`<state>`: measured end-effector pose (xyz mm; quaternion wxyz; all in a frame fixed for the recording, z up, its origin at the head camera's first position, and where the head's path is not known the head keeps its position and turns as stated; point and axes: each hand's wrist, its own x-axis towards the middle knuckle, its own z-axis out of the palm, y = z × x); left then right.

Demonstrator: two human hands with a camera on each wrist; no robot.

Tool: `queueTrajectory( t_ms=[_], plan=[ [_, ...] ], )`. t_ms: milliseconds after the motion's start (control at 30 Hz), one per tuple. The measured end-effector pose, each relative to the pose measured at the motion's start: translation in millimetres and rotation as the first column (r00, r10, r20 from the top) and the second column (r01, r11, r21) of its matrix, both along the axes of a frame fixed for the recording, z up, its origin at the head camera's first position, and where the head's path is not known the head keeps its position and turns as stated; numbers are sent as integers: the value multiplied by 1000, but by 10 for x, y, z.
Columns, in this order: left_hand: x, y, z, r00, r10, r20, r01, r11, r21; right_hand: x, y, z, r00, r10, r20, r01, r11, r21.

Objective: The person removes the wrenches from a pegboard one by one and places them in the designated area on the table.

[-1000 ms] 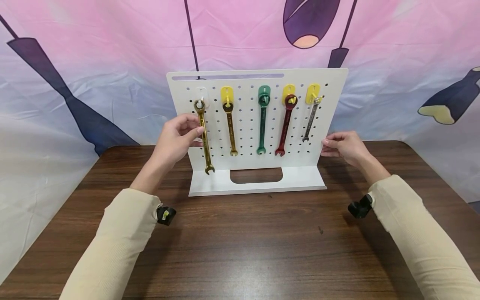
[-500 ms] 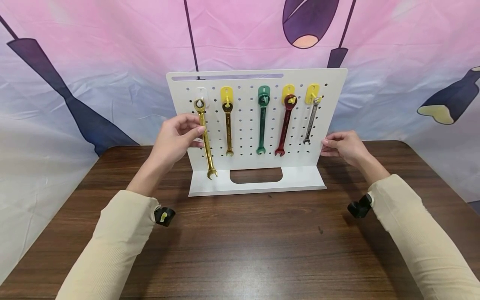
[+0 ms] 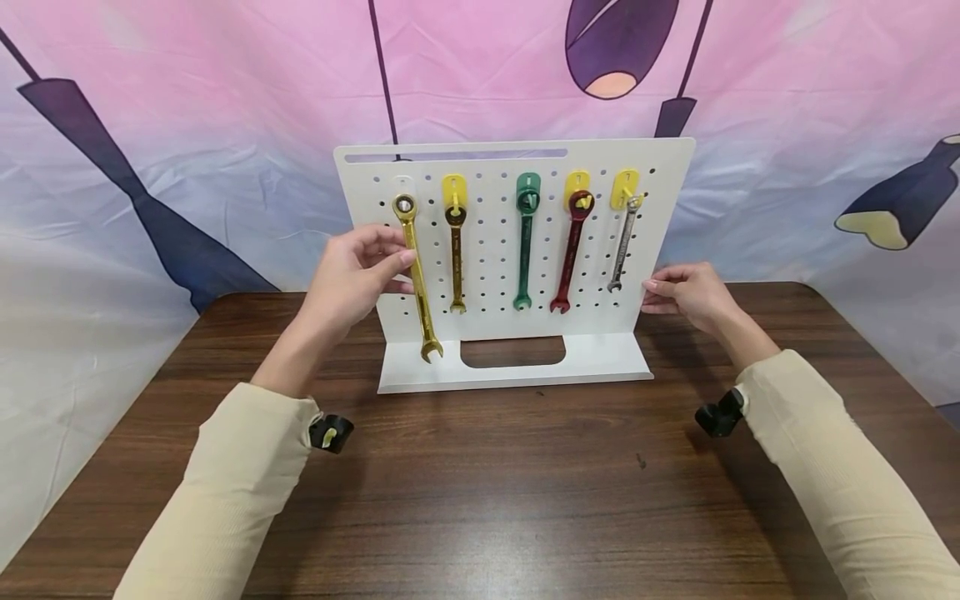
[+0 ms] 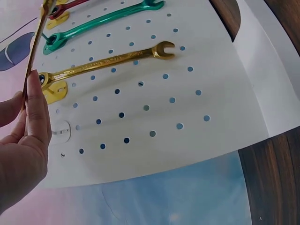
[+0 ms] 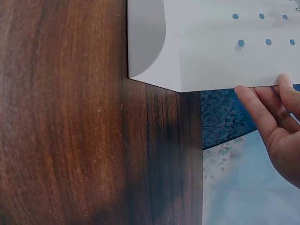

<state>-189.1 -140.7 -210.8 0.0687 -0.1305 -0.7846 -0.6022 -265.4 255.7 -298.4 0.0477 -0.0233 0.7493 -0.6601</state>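
My left hand (image 3: 360,271) pinches a gold combination wrench (image 3: 422,292) between thumb and fingers, its ring end up and open end down. The left wrist view shows this wrench (image 4: 35,51) standing off the board, apart from the white hook (image 4: 61,132). At the far edge of the white pegboard (image 3: 495,250), my right hand (image 3: 693,293) holds the board's side, thumb in front and fingers partly hidden behind. Other wrenches hang from hooks between the hands: a second gold one (image 3: 457,262), a green one (image 3: 525,258), a red one (image 3: 572,258) and a small silver one (image 3: 622,250).
The pegboard's white base (image 3: 420,375) stands on a dark wooden table (image 3: 525,483). Behind it hangs a pink and blue patterned cloth (image 3: 480,75). Yellow hooks (image 3: 454,190) and a green hook (image 3: 528,185) bear the hanging wrenches.
The held gold wrench has come off the white hook, moving slightly right and toward me. The second gold wrench and the silver one have swung a little. My right hand stays put.
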Motion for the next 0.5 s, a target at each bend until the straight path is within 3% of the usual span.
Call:
queueTrajectory(
  t_ms=[267, 500],
  plan=[
    [48, 23, -87, 999, -6, 31, 7, 1000, -17, -3, -1, -6, 1000, -3, 2, 3, 1000, 14],
    [68, 87, -270, 996, -20, 90, 24, 999, -48, -2, 1, -6, 1000, 2, -10, -2, 999, 42]
  ],
)
